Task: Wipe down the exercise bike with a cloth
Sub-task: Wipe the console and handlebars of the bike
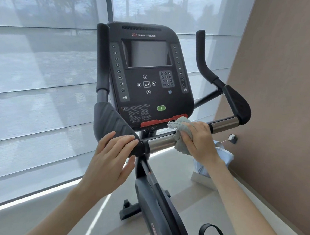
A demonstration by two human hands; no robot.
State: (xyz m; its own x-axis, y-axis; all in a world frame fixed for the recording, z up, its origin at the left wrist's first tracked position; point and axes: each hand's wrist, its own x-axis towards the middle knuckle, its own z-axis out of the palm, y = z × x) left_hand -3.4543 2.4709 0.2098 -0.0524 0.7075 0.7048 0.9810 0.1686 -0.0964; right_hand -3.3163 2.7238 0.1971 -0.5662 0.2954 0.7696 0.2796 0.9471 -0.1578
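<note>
The left hand (111, 156) lay flat on the black pad (112, 118), fingers (125, 140) straight and holding nothing, likely to steady the exercise bike (146, 98). At its 3 o'clock the right hand (198, 140) curled its fingers round the cloth (179, 126) on the shiny bar (159, 143), likely to rub it. The cloth poked out at their 9 o'clock.

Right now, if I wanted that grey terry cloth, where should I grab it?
Probably the loose corner of the grey terry cloth hanging below the shiny metal handlebar tube, pinched from below. The right hand covers the rest, pressing it round the tube, so only that flap and a bunch on top stick out.
</note>
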